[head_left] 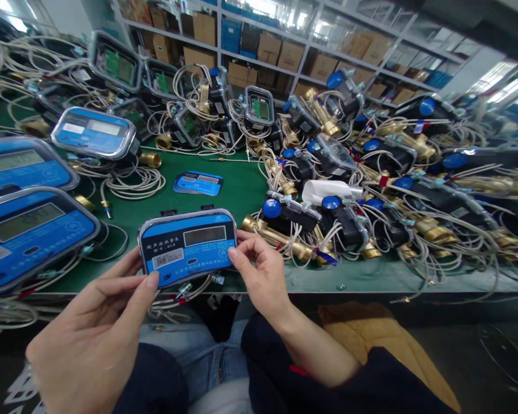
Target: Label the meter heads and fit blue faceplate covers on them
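A heat meter [194, 238] with a blue printed face and a small grey display is at the table's front edge, its face tilted up towards me. My left hand [92, 330] grips its lower left corner, thumb on the front and fingers along the side. At the right end my right hand [263, 273] pinches the rim, its thumb pressed on the blue face. Cable and fittings show under the meter; its back is hidden. Just behind lie a few loose blue face labels [198, 184] on the green table top.
Finished-looking blue-faced meters [38, 233] stand close on the left. Many meter bodies with brass pipes [280, 238] and tangled cables are heaped on the right. Open-faced meters [116, 63] with green boards stand behind. Shelves [306, 75] hold cartons at the back.
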A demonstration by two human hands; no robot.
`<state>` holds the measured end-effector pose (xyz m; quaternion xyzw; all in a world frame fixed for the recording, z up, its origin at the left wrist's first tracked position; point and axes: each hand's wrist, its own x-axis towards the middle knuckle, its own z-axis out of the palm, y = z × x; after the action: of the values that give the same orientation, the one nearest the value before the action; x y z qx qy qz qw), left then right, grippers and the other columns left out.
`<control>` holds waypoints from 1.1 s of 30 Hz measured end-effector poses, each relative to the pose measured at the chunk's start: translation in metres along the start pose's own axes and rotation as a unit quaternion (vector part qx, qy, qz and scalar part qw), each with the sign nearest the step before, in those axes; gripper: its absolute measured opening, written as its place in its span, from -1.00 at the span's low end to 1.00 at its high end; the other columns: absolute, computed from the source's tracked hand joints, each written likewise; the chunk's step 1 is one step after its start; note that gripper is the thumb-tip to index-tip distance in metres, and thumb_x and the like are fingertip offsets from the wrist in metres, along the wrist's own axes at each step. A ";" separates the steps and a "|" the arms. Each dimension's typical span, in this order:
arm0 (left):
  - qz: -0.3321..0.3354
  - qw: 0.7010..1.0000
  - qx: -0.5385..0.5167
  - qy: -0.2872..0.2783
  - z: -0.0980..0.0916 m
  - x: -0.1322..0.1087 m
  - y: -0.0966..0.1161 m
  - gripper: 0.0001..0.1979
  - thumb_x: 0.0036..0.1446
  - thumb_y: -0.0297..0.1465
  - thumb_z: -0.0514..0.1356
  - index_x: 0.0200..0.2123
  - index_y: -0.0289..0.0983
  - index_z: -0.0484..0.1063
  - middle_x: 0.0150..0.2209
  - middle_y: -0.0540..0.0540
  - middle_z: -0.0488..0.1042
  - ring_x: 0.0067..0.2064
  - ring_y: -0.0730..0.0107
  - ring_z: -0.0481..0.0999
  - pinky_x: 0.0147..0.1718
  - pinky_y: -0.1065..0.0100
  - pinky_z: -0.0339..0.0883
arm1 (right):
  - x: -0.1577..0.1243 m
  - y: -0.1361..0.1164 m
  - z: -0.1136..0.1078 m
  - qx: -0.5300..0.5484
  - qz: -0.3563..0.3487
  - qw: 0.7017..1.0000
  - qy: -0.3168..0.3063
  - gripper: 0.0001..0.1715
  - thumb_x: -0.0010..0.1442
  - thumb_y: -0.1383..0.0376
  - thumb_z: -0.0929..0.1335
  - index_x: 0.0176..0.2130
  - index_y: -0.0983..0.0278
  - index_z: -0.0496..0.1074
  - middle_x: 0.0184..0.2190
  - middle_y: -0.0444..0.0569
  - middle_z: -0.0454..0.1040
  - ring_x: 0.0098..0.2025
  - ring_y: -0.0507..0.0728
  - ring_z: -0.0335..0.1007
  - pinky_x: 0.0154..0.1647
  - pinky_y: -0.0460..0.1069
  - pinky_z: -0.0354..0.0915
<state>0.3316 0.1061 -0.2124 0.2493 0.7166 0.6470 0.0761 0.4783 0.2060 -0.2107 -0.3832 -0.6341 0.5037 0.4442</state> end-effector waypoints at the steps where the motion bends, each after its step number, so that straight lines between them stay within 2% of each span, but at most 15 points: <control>1: 0.003 1.000 0.000 -0.004 0.000 0.000 0.000 -0.85 -0.16 -0.33 0.40 -0.50 -0.23 0.52 -0.08 -0.09 0.62 -0.15 0.08 0.63 -0.05 0.08 0.51 | 0.000 0.000 0.000 -0.006 -0.004 1.000 0.002 -0.80 0.17 0.24 0.40 -0.46 0.24 0.39 -0.08 0.06 0.54 0.00 0.21 0.47 0.07 0.10 0.30; 17: 0.017 1.000 0.025 0.004 0.001 0.000 -0.002 -0.84 -0.18 -0.31 0.39 -0.49 -0.23 0.52 -0.07 -0.16 0.61 -0.13 0.02 0.63 -0.08 0.08 0.52 | -0.001 0.004 0.003 -0.035 -0.022 0.999 0.022 -0.82 0.19 0.25 0.39 -0.43 0.24 0.39 -0.11 0.06 0.55 -0.05 0.19 0.49 0.01 0.08 0.36; 26: -0.015 1.000 -0.001 0.004 -0.002 0.005 -0.008 -0.83 -0.22 -0.32 0.42 -0.53 -0.24 0.52 -0.09 -0.13 0.62 -0.14 0.01 0.63 -0.03 -0.01 0.49 | -0.001 0.002 0.002 -0.043 -0.028 0.999 0.010 -0.80 0.22 0.23 0.36 -0.43 0.24 0.36 -0.09 0.10 0.53 -0.02 0.20 0.48 0.00 0.09 0.35; 33: 0.014 1.000 -0.016 0.017 -0.001 0.006 -0.014 -0.82 -0.21 -0.31 0.42 -0.55 -0.24 0.51 -0.13 -0.14 0.63 -0.12 -0.03 0.62 -0.01 -0.08 0.47 | -0.003 0.000 0.002 -0.036 -0.024 0.999 0.011 -0.78 0.22 0.23 0.36 -0.44 0.24 0.35 -0.07 0.10 0.52 0.00 0.21 0.47 0.02 0.10 0.34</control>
<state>0.3220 0.1076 -0.2246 0.2475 0.7035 0.6636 0.0588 0.4775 0.2027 -0.2113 -0.3892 -0.6562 0.4651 0.4491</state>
